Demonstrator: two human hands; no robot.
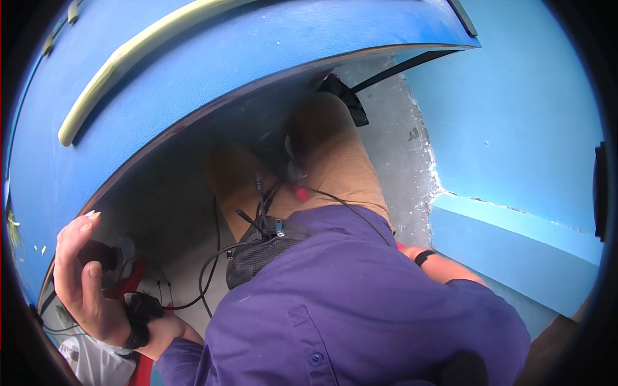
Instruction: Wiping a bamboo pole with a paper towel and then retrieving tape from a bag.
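My left hand [87, 283] is raised palm-up beside the left edge of the blue table [257, 58], its fingers spread and nothing in it. A black strap with a small dark device [143, 312] circles that wrist. My right hand [410, 251] is down by my right hip, mostly hidden by my purple shirt [360, 289]; its fingers do not show. A black band [423, 258] is on the right wrist. On the table lies a long, curved, pale yellow-green strip [122, 61]. A black mesh pouch [264, 254] with several cables rests at my waist.
My legs in tan trousers [341, 148] reach under the tabletop. A blue wall [515, 128] with a ledge [508, 231] stands close on the right. A white bag [96, 360] and a red object [134, 280] are low on the left. Shorter pale pieces [73, 11] lie at the upper left.
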